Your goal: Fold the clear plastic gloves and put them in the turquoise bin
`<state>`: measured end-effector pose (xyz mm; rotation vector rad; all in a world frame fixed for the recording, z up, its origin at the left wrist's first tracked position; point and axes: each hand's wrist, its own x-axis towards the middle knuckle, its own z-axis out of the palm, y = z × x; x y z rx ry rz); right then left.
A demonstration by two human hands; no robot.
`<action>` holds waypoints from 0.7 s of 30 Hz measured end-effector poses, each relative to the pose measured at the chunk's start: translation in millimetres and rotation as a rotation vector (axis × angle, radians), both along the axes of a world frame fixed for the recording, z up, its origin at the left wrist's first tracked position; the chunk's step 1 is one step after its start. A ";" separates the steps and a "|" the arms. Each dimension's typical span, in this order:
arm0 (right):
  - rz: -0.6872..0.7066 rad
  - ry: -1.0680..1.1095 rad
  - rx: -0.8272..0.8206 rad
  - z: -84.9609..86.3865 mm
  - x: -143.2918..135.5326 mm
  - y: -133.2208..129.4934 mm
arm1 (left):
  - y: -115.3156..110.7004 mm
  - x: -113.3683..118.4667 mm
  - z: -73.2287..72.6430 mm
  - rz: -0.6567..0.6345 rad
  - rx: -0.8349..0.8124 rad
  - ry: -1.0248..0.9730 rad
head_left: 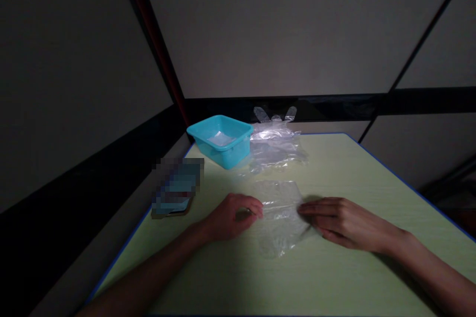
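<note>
A clear, thin plastic sheet or glove (279, 218) lies crumpled on the table between my hands. My left hand (236, 215) pinches its left edge between thumb and fingers. On the other side, my right hand (340, 223) has its fingers pressed together at the plastic's right edge. Behind it is a loose pile of clear plastic gloves (277, 151), some finger shapes sticking up at the back. Left of the pile stands a turquoise basket (232, 154) with something whitish and flat inside.
The pale green table (230, 282) has a blue edge. A phone-like object (180, 190), partly pixelated, lies near the left edge. Panelled walls (278, 29) with dark strips rise behind and to the left.
</note>
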<state>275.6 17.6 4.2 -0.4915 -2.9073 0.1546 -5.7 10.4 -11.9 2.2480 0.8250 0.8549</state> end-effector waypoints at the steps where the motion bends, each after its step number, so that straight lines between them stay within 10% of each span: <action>1: -0.010 0.005 -0.024 0.0 0.2 -0.2 | -0.1 0.2 0.1 -0.001 -0.006 -0.003; 21: -0.122 0.114 -0.200 -3.3 0.4 5.2 | 0.9 -1.2 0.2 0.210 -0.068 -0.031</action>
